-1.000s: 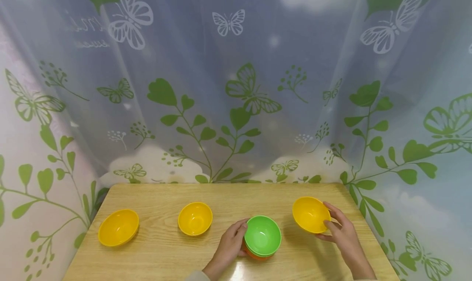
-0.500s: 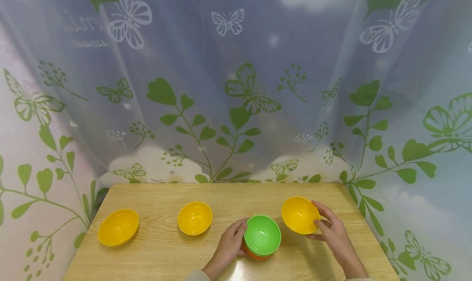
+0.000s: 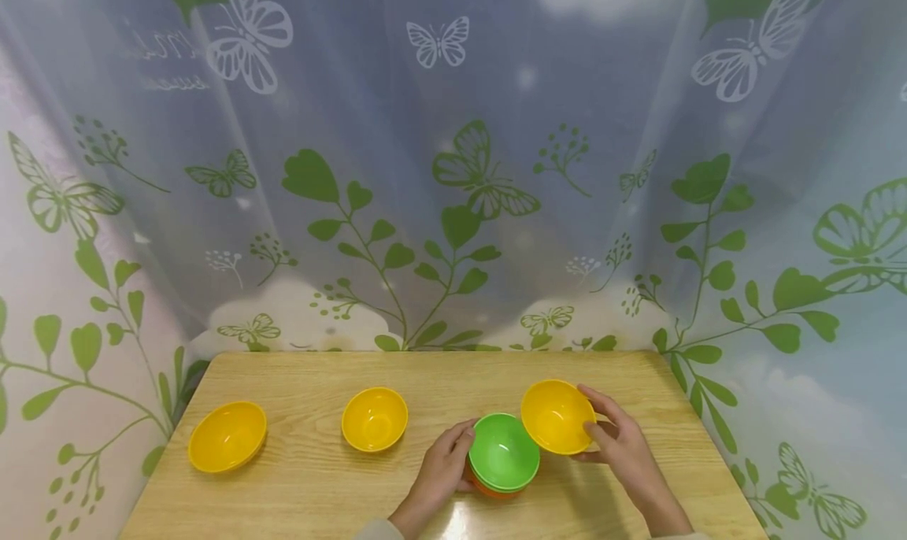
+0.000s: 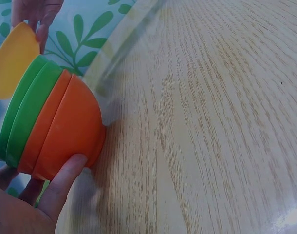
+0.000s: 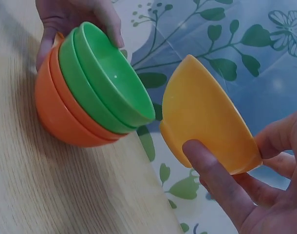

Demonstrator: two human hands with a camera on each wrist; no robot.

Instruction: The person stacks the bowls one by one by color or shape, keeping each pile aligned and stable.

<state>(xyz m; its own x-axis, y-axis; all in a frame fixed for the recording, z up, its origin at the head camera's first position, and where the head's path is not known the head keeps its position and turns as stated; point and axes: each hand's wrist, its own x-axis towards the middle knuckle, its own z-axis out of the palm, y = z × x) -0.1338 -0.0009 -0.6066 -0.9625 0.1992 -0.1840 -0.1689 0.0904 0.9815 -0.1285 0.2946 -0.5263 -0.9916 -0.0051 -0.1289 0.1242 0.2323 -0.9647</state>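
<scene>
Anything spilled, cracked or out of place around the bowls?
Nothing stands out. The green-and-orange bowl stack looks evenly nested, with the left hand gripping it; the right hand holds a yellow bowl above the table. No spill or crack shows.

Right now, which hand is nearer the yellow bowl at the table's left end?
Left. The left hand grips the bowl stack, right of that leftmost bowl; the right hand is farther right, beyond the stack, holding another yellow bowl.

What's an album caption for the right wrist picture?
The right hand holds a yellow bowl near stacked green and orange bowls gripped by the left hand.
</scene>
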